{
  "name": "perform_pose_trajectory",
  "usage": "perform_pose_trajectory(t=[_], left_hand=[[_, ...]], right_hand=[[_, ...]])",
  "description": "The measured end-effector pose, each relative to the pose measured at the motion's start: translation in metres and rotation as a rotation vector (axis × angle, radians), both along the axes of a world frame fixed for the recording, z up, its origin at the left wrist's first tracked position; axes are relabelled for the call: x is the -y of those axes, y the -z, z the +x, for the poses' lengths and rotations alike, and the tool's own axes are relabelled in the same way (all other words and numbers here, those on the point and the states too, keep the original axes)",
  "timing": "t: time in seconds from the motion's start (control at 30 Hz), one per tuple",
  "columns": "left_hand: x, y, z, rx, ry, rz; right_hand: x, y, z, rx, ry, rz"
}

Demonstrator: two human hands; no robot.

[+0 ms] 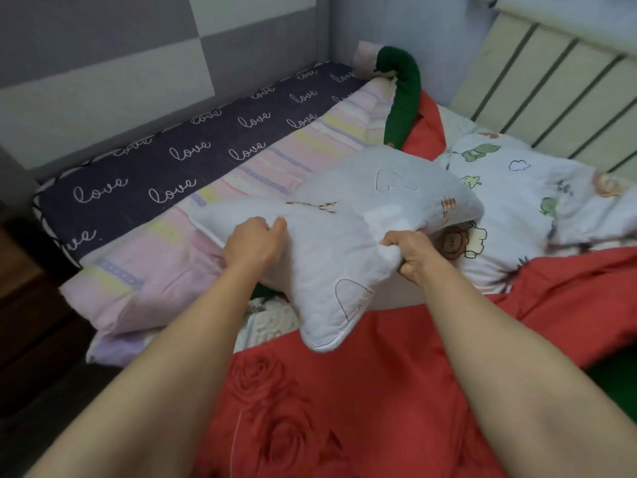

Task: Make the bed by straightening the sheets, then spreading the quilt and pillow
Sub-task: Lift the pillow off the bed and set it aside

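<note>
Pillow [344, 236] sits lifted over the red quilt [310, 408], its near edge bunched in both hands: left hand [253, 243] and right hand [412, 257] each grip fabric. A level pull on both sides (one corner droops) should lay it flat.

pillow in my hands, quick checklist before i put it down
1. Left hand grips pillow: ok.
2. Right hand grips pillow edge: ok.
3. Red rose quilt spread smooth: not ok, rumpled.
4. Love-print sheet straightened: cannot tell, mostly covered.
5. Cartoon-print quilt spread: not ok, bunched.
6. Green plush cleared: not ok, lies on the bedding.
</note>
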State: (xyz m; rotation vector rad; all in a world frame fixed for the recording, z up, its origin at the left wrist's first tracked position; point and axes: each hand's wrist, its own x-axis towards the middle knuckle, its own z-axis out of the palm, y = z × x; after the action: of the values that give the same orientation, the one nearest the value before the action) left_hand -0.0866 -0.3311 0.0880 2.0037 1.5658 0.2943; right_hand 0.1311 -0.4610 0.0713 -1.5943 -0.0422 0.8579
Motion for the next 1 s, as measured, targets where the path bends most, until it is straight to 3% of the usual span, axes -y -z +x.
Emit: perform_pose_trajectory(t=[0.13,0.23,0.47,0.63,0.77,0.9,1.0], left_hand=[[-0.002,-0.004,0.031,0.149,0.053,-0.003],[-0.022,0.01,0.058,0.157,0.117,-0.022],[-0.084,0.058,0.115,-0.147,0.383,-0.077],[-0.128,0.101,0.139,-0.251,0.433,-0.18],[-0.145,0.125,0.159,-0.335,0.429,-0.252],[-0.155,0.142,0.167,-0.276,0.405,-0.391],[-0.145,0.147,0.171,-0.281,0.423,-0.347]], right_hand=[[0.025,0.012,0.007,0.002,-0.014,-0.062],[0.025,0.024,0.015,-0.024,-0.037,-0.105],[0.003,0.057,0.021,-0.177,-0.058,-0.346],[-0.016,0.085,0.019,-0.324,0.121,-0.214],[-0.026,0.127,0.024,-0.253,0.294,-0.148],[-0.032,0.123,0.014,-0.145,0.396,-0.127],[-0.034,0.115,0.008,-0.113,0.404,-0.1]])
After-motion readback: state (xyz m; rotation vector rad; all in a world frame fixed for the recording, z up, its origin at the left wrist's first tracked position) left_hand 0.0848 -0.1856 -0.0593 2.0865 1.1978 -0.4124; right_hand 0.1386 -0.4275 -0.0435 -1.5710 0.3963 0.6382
